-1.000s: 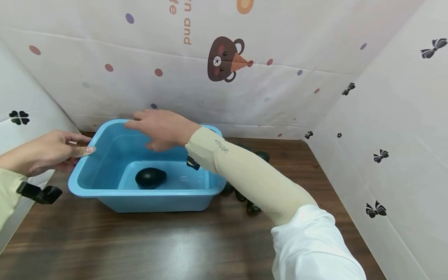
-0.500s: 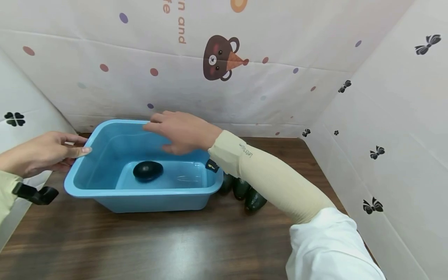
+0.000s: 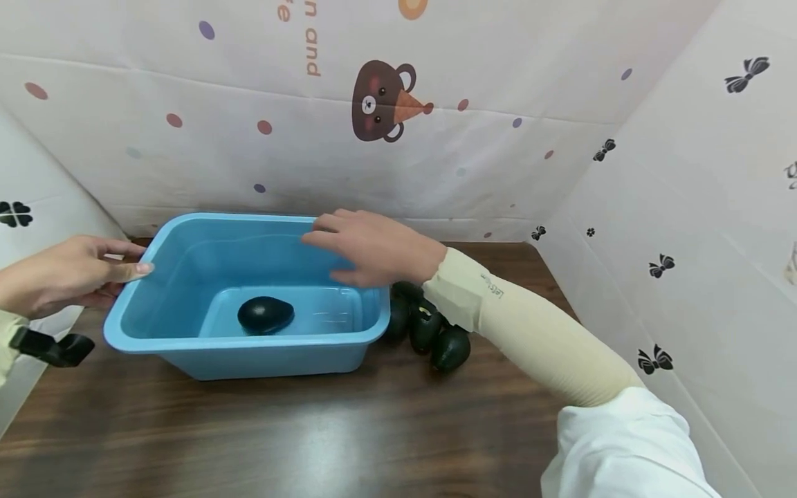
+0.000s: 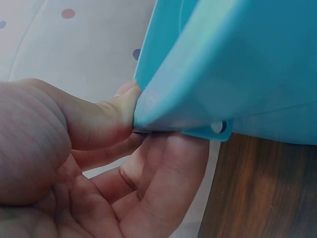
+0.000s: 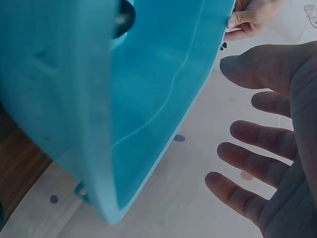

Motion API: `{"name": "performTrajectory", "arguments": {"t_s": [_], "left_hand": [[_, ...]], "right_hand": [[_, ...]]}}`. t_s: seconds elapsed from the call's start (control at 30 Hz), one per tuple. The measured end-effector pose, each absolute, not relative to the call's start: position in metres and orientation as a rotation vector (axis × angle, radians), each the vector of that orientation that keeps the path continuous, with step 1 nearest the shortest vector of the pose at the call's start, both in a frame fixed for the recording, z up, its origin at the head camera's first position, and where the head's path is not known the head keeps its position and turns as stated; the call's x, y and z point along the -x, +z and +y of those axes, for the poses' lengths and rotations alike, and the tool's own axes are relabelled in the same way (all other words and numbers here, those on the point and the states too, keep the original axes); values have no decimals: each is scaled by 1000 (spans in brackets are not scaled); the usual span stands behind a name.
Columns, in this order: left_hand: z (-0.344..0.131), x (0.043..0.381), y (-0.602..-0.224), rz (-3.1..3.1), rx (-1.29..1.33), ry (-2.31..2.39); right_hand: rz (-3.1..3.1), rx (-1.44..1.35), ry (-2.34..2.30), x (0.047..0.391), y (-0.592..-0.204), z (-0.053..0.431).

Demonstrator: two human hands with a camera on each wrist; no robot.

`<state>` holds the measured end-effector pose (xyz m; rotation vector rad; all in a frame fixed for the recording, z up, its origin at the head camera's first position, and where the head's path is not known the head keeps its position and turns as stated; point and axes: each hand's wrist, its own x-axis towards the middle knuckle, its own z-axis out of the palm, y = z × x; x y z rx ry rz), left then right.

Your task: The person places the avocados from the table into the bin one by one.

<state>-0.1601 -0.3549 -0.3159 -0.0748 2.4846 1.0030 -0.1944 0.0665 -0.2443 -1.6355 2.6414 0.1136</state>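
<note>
A blue plastic basin stands on the wooden table, with one dark avocado lying on its floor. At the basin's left end, my left hand pinches the rim between thumb and fingers; the left wrist view shows the thumb on top and fingers curled beneath. My right hand hovers above the basin's right rear part, holding nothing. Its fingers are spread and relaxed in the right wrist view, apart from the rim. Several dark green avocados lie beside the basin's right end, partly hidden by the right forearm.
A white patterned sheet rises behind the basin, and another white wall stands on the right. Dark wooden tabletop extends in front of the basin and to its right.
My right hand has moved rightward over the basin, fingers still loose. More of the avocados at the right now shows. The left hand keeps its hold on the rim; the view has shifted slightly.
</note>
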Motion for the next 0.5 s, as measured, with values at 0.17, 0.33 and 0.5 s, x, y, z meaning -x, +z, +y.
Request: {"name": "performTrajectory", "arguments": {"t_s": [0.17, 0.33, 0.5], "left_hand": [[-357, 160, -316, 2490, 75, 1000], [-355, 158, -316, 2496, 77, 1001], [-354, 158, -316, 2495, 75, 1005]], "right_hand": [[2662, 1643, 88, 188, -246, 87], [2685, 1637, 87, 180, -248, 106], [2691, 1665, 68, 172, -252, 126]]}}
